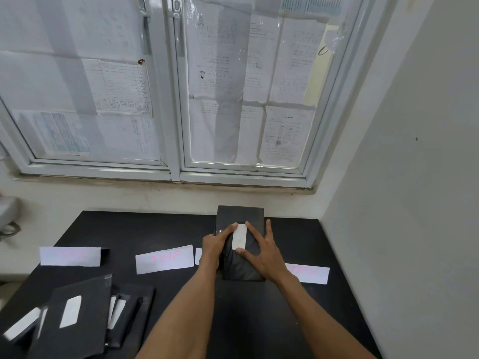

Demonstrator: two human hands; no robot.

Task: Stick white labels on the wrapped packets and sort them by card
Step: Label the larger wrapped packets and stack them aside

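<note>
A black wrapped packet (241, 265) with a white label (239, 237) on top lies on the black table (181, 229), resting on another black packet (239, 213) behind it. My left hand (213, 246) grips its left side, fingertip at the label's top. My right hand (261, 248) lies flat on its right side, thumb below the label. White cards with pink writing stand in a row: one at the left (70, 256), one in the middle (164, 259), one at the right (308, 273). A fourth card (198, 256) shows partly behind my left wrist.
A loose pile of labelled black packets (75, 317) lies at the table's front left. Behind the table is a window (171, 99) covered with papers. A grey wall (401, 203) bounds the right side.
</note>
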